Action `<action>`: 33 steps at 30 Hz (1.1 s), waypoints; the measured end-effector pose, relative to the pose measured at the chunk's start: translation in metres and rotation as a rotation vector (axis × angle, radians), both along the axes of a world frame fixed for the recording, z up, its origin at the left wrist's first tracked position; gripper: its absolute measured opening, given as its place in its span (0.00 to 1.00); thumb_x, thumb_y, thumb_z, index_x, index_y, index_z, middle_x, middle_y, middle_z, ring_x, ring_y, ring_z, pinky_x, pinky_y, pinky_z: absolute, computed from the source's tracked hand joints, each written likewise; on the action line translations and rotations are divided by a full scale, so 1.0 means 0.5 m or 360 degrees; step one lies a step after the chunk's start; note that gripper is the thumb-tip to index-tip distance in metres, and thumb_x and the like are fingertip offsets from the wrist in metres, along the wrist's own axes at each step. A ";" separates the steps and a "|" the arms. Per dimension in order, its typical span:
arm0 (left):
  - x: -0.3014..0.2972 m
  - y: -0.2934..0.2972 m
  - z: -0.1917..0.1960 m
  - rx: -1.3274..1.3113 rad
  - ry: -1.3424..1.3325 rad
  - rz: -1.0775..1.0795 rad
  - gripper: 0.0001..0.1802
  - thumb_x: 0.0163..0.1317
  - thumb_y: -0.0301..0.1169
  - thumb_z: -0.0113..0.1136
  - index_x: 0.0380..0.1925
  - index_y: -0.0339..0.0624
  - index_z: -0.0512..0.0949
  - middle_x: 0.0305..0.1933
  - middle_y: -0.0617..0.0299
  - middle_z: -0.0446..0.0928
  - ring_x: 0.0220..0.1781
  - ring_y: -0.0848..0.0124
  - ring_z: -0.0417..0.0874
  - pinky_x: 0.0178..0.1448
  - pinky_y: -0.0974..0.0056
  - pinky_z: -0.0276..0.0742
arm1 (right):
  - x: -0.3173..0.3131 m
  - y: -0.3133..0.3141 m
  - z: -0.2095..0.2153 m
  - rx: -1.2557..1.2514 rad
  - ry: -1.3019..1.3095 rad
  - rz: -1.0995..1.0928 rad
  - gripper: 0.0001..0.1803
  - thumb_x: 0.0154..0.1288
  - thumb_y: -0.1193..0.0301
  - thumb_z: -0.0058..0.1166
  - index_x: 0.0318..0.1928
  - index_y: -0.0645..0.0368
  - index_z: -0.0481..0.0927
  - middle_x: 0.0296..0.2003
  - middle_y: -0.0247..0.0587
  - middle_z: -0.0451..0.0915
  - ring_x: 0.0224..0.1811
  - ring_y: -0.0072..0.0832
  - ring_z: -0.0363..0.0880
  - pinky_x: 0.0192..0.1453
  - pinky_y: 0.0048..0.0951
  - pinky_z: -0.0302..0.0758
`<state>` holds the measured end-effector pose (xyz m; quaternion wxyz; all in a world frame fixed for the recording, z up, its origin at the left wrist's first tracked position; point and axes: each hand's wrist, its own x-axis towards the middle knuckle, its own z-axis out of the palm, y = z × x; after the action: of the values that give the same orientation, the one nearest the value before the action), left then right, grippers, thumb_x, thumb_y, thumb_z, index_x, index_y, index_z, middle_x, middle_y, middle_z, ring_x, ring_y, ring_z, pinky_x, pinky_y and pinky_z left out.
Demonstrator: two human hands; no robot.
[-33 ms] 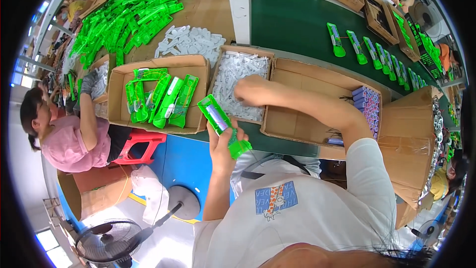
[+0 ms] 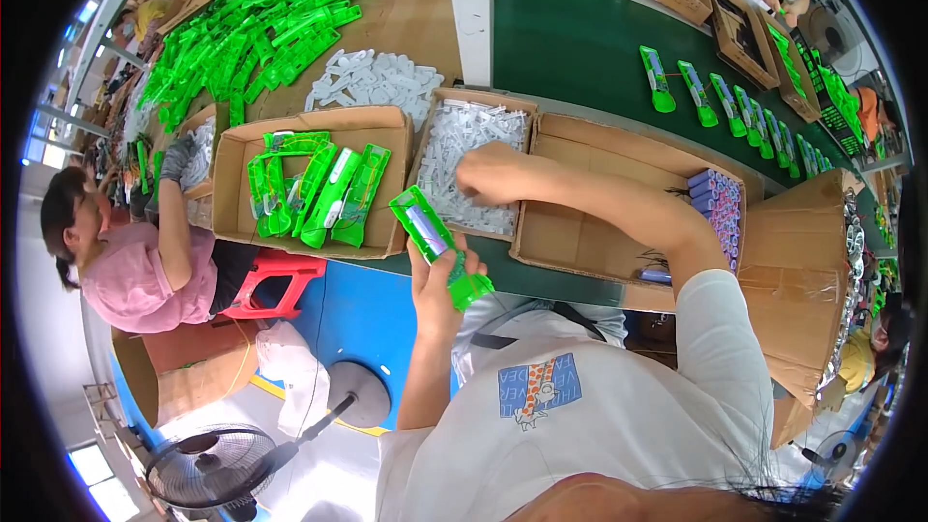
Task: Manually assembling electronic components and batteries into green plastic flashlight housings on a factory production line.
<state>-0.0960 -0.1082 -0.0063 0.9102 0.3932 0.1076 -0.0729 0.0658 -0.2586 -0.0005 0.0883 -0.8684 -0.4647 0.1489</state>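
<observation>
My left hand is closed round a bright green plastic housing, held tilted over the bench's front edge. A light purple cylindrical battery cell lies inside the housing. My right hand reaches into a cardboard box full of small white plastic pieces. Its fingers are curled down among the pieces, and whatever they pinch is hidden. Left of that box, a cardboard box holds several green housings with wires and white parts. Under my right forearm, another cardboard box contains purple battery cells along its right side.
Green housings and white plastic parts are heaped at the far left. A row of filled housings lies on the green surface beyond a white post. A co-worker sits at left, near a red stool and a fan.
</observation>
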 end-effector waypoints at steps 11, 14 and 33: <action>-0.020 -0.026 -0.001 0.0052 -0.0003 -0.0202 0.24 0.62 0.21 0.46 0.58 0.46 0.55 0.45 0.55 0.69 0.34 0.66 0.75 0.41 0.57 0.77 | -0.064 -0.068 0.040 0.1248 0.0672 -0.0496 0.08 0.64 0.71 0.60 0.42 0.60 0.82 0.34 0.35 0.82 0.33 0.21 0.81 0.37 0.23 0.79; -0.020 -0.032 -0.006 0.0112 -0.0025 -0.0267 0.24 0.62 0.20 0.45 0.58 0.44 0.54 0.45 0.54 0.70 0.35 0.66 0.76 0.41 0.58 0.78 | -0.063 -0.070 0.055 0.1364 0.1262 -0.0706 0.09 0.64 0.72 0.60 0.42 0.62 0.83 0.35 0.39 0.84 0.35 0.18 0.81 0.37 0.22 0.81; -0.005 -0.063 -0.003 0.0386 -0.0448 -0.0532 0.20 0.74 0.36 0.44 0.58 0.43 0.51 0.41 0.53 0.72 0.34 0.68 0.79 0.38 0.61 0.80 | -0.095 -0.073 0.070 0.1378 0.0230 -0.0464 0.11 0.64 0.66 0.61 0.34 0.62 0.77 0.30 0.43 0.80 0.28 0.29 0.78 0.31 0.30 0.73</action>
<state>-0.0983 -0.1395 -0.0078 0.8377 0.5181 -0.0787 -0.1535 0.0181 -0.2950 0.0346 0.4952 -0.7952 -0.3497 -0.0127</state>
